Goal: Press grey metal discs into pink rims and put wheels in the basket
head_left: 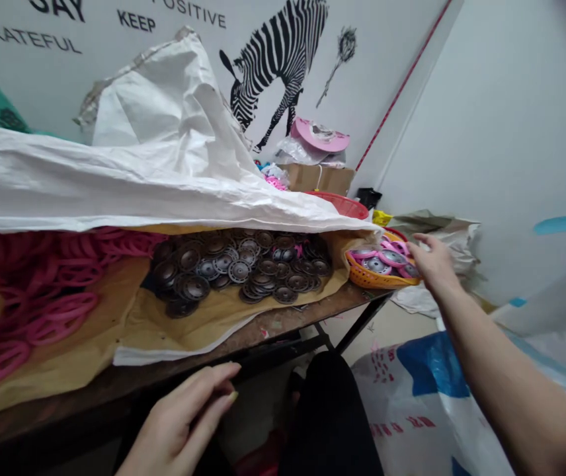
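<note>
Nearest is the left hand [176,420], before the worktop [342,304]; its fingers are empty, loosely bent, a narrow gap from the thumb. On the worktop, pink rings [62,317] lie at left and dark discs [240,271] in the middle. Farther, the right hand [434,264] is at the orange basket [375,279], which contains pink-and-grey wheels [377,265]; whether its fingers grip one, I cannot tell.

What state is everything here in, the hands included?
Orange basket: filled with pink and silver pieces
Right hand: at the basket's edge, grip unclear
Left hand: empty, fingers loosely bent
Brown-lined sack: mouth open, contents showing
Dark discs: heaped loosely
Pink wheels: piled loosely
</note>
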